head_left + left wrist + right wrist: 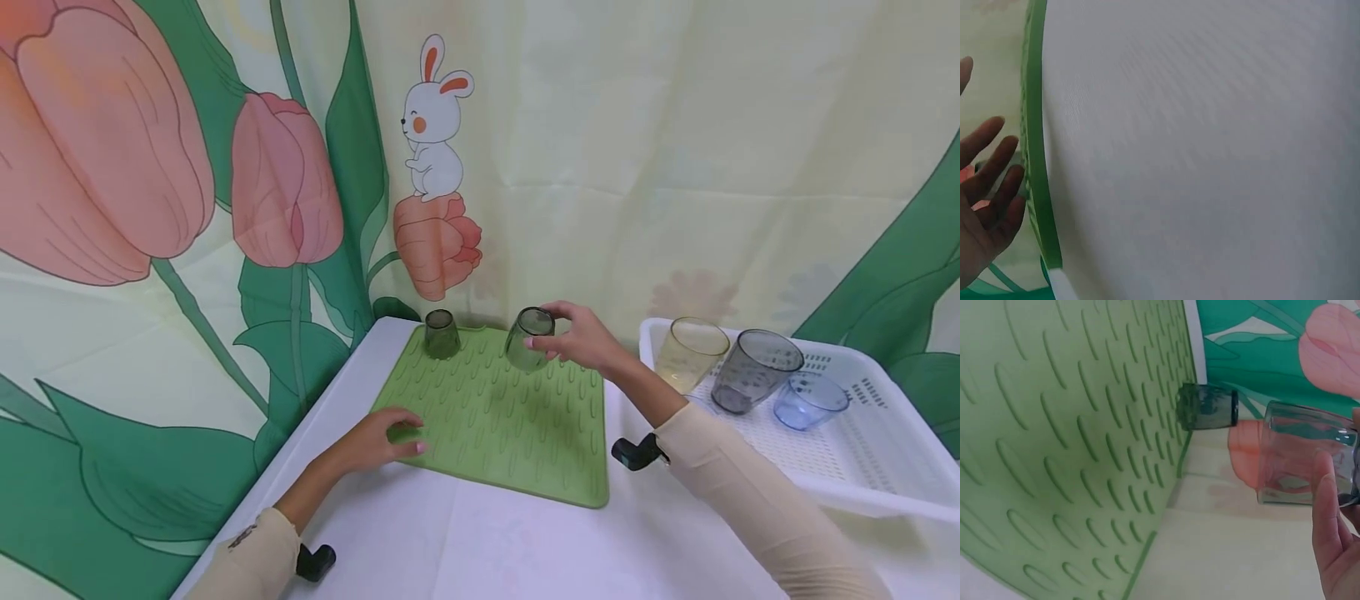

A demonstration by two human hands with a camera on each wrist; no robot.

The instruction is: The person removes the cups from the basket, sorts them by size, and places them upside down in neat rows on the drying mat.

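My right hand (581, 337) grips a smoky grey-green glass tumbler (525, 354) near its upper end. The tumbler narrows toward the top, mouth down, and in the right wrist view the held tumbler (1294, 469) stands off the mat's surface. A smaller dark grey glass (442, 337) rests mouth down at the far left of a green ridged mat (480, 442). My left hand (378, 437) hovers by the mat's near left edge, thumb and fingers apart, with nothing between them. In the left wrist view its fingers (991, 181) spread beside the mat's green edge (1036, 125).
On the right stands a white perforated plastic basket (900, 483). Inside it are a yellowish glass (690, 354), a tall grey glass (756, 371) and a low blue glass (812, 402). A printed curtain (600, 167) hangs close behind the white-covered table (465, 542).
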